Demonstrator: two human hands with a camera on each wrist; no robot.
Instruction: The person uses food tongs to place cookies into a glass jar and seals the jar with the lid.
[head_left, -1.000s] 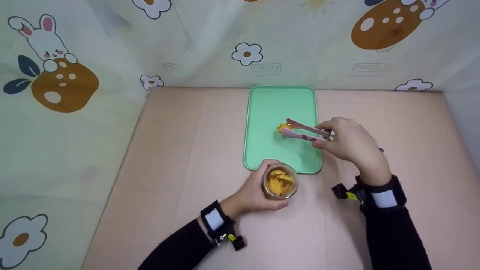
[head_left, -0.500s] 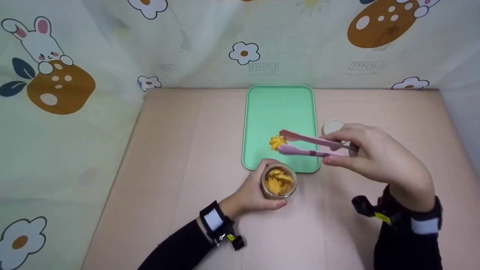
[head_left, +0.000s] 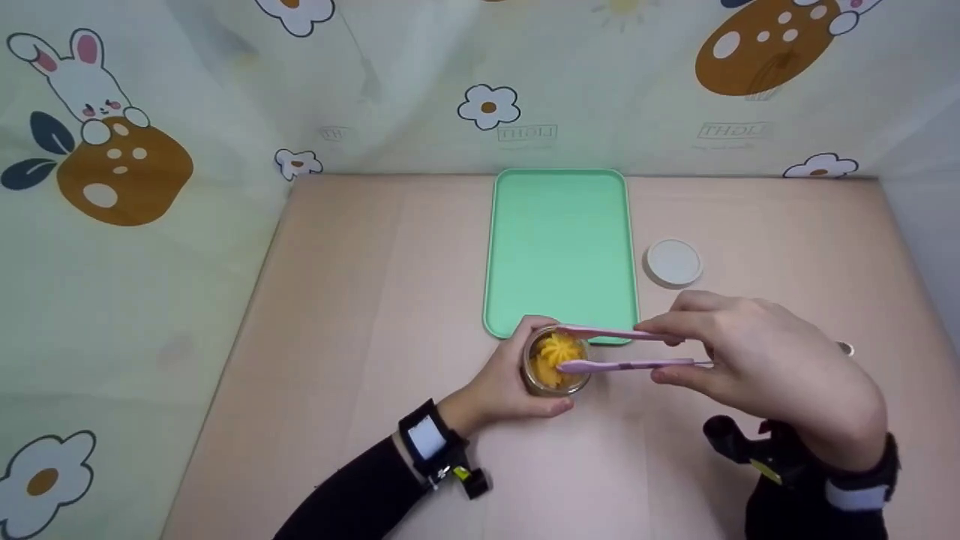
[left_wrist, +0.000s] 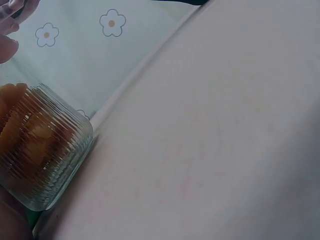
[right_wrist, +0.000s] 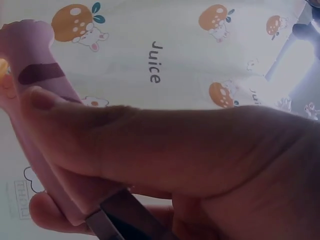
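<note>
My left hand (head_left: 502, 390) grips a ribbed glass jar (head_left: 527, 381) around its side, near the front edge of the green tray. Inside lie several yellow flower-shaped pieces, seen through the jar wall (left_wrist: 70, 137) in the left wrist view. Thumb and fingers of my right hand (head_left: 772, 367) pinch a pair of pink tongs (head_left: 630, 365). The tong tips are at the jar's mouth, with a yellow flower-shaped piece (head_left: 559, 346) between them. In the right wrist view my thumb (right_wrist: 115, 135) presses on one tong arm (right_wrist: 42, 60).
A green tray (head_left: 559, 240) lies behind the jar on the pink table (head_left: 360, 300). Right of it sits a round white lid (head_left: 673, 262). A patterned cloth (head_left: 405, 90) bounds the table at the back and left.
My right hand has lifted the yellow piece off the tray with the tongs and carried it toward me to the jar's mouth. The white lid is now uncovered. My left hand stays put.
</note>
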